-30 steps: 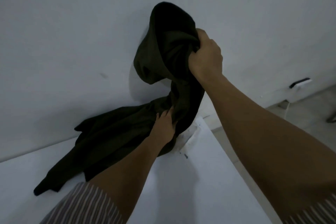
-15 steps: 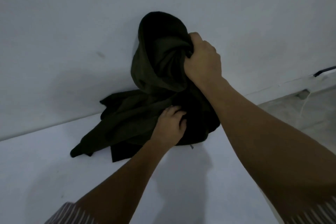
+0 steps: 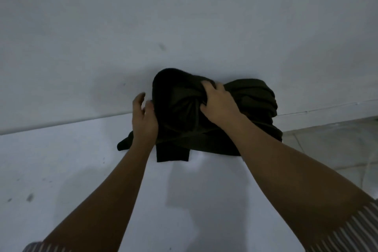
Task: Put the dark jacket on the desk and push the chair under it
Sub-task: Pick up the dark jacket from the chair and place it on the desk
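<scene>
The dark jacket (image 3: 184, 112) lies bunched in a heap on the white desk (image 3: 61, 170), at its far edge against the wall. My right hand (image 3: 219, 102) is on top of the heap with its fingers dug into a fold of the cloth. At the heap's left side is my left hand (image 3: 143, 116), its fingers apart and curled, the fingertips touching the cloth. One sleeve end (image 3: 124, 144) sticks out to the left under my left wrist. The chair is not in view.
A white wall (image 3: 184, 16) rises right behind the desk. The desk's right edge runs past my right forearm, and beyond it is a tiled floor (image 3: 331, 145) with a thin white cable (image 3: 366, 170).
My right hand has come down with the raised part of the jacket and pressed it onto the heap. My left hand has left the middle of the cloth and moved to its left side.
</scene>
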